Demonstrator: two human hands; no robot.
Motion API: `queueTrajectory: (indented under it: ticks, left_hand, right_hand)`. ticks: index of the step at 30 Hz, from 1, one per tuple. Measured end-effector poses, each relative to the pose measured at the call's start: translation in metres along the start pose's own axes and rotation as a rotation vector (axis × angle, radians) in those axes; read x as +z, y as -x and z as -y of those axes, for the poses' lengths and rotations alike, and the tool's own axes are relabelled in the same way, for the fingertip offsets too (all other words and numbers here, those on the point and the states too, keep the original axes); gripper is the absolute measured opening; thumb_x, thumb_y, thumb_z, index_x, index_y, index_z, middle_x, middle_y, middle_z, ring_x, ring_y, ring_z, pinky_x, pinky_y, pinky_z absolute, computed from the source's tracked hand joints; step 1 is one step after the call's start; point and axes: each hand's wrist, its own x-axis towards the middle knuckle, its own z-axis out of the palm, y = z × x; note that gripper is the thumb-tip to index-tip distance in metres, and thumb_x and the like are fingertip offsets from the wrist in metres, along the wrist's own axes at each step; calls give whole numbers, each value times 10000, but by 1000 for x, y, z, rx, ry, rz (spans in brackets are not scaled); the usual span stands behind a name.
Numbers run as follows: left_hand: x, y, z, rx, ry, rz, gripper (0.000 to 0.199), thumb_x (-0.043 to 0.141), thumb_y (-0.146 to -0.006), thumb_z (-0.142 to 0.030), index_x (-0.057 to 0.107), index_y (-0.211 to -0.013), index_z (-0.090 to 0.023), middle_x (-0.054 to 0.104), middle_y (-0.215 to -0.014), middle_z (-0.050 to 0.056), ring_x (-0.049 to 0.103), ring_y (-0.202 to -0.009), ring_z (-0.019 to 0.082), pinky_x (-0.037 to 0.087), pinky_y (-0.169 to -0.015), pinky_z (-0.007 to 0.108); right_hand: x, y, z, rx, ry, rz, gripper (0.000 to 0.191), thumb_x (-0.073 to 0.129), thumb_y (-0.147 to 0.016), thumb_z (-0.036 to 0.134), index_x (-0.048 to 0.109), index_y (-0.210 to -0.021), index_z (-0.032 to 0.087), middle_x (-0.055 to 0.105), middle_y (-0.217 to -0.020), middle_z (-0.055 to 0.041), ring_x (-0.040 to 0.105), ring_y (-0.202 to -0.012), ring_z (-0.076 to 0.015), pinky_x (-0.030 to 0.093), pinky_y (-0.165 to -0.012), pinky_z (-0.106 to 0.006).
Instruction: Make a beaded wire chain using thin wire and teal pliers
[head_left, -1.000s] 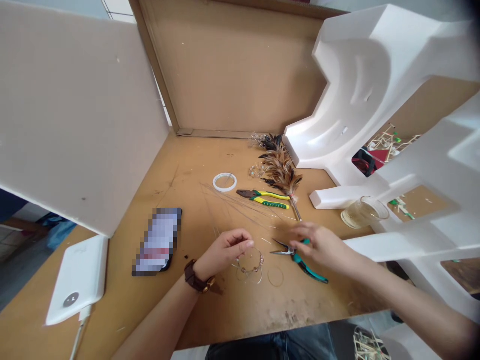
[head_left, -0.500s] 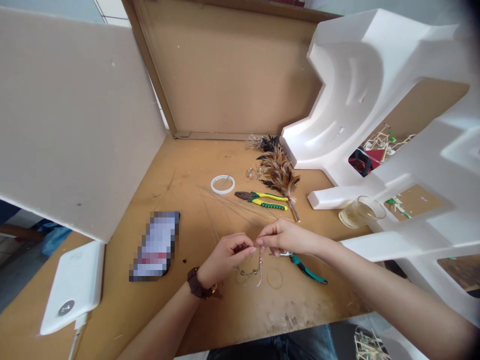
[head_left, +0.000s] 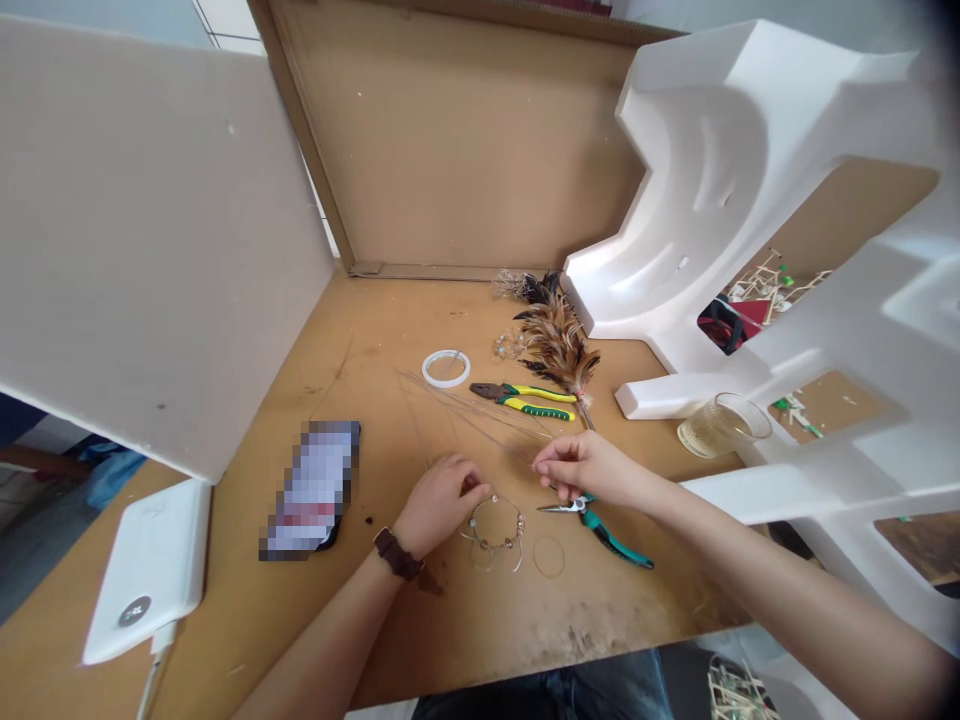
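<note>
A wire bracelet strung with small beads (head_left: 508, 544) lies in a ring on the table, its loose pale ends sticking out at the bottom. My left hand (head_left: 444, 503) is curled at its upper left, thumb and finger closed against the bracelet's edge. Up and to the right, my right hand (head_left: 576, 467) pinches something too thin to make out, apart from the bracelet. Below that hand are teal-handled pliers (head_left: 619, 545) with narrow jaws, partly covered by its fingers. A thin gold-coloured ring (head_left: 549, 557) rests between the bracelet and these pliers.
Yellow-green pliers (head_left: 525, 400), a white ring-shaped roll (head_left: 425, 371), thin wires and a feather bunch (head_left: 559, 340) lie farther back. A glass of liquid (head_left: 705, 430) stands right, beside white foam (head_left: 697, 385). At left are a phone (head_left: 315, 490) and a white power bank (head_left: 150, 570).
My hands, close together at the bracelet's top before, have come apart. The right moved up and right, the left slightly left. More of the bracelet and of the teal-handled pliers shows.
</note>
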Motion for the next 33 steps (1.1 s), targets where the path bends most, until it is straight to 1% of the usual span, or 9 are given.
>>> queueTrajectory:
  ticks: [2,4,8,12,17,22,26,29,33]
  left_hand:
    - [2,0,-1,18,54,37,197,538,-756,-314,572,-618,-178,545,-693,23,485,-691,168,358,-639,267]
    - [4,0,-5,21,155,65,214,513,-776,-322,561,-629,-174,540,-678,12,479,-671,153,360,-629,255]
    - [3,0,-17,-91,427,137,239,464,-809,-366,569,-732,-166,544,-670,-6,470,-616,123,375,-589,230]
    - [4,1,-22,-155,586,137,258,476,-803,-392,534,-705,-160,552,-697,-8,449,-553,92,381,-547,211]
    - [8,2,-22,-141,593,94,272,482,-803,-398,495,-667,-163,466,-611,-37,386,-505,75,342,-497,194]
    - [9,4,-23,-99,544,65,263,472,-810,-384,486,-669,-162,427,-604,-43,384,-527,80,337,-504,196]
    - [9,5,-23,-83,520,62,254,460,-822,-375,483,-683,-163,401,-595,-51,372,-524,80,325,-507,198]
    - [9,5,-23,-63,510,53,248,452,-830,-364,493,-693,-161,411,-603,-50,375,-533,82,325,-519,201]
    - [9,6,-24,-5,485,46,242,458,-831,-353,524,-708,-156,464,-635,-33,417,-589,98,343,-558,208]
  right_hand:
    - [3,3,-2,-36,75,-11,165,574,-727,299,597,-796,151,592,-683,10,506,-477,-54,412,-435,-172]
    - [7,7,-3,-85,167,-13,152,535,-748,276,607,-788,149,580,-667,9,505,-491,-61,408,-460,-179]
    - [10,12,-3,-170,288,17,173,495,-775,263,624,-811,153,576,-630,9,518,-538,-83,398,-503,-190]
    - [11,15,-1,-202,284,34,208,486,-796,298,624,-860,155,610,-665,-4,528,-560,-94,407,-535,-204]
    - [16,19,6,-314,442,27,203,474,-817,262,644,-864,163,629,-703,-10,531,-583,-100,404,-561,-206]
    - [24,17,8,-508,696,-25,196,470,-821,175,652,-895,179,655,-832,-32,580,-728,-126,420,-681,-222]
    - [30,14,7,-547,851,-50,208,447,-838,171,645,-899,188,657,-849,-48,588,-788,-159,418,-706,-253]
    - [30,13,9,-541,841,-24,198,450,-836,175,643,-878,188,652,-826,-42,581,-764,-154,414,-689,-251]
    - [24,13,14,-460,620,76,184,456,-821,179,640,-831,177,634,-773,-13,559,-695,-119,414,-649,-218]
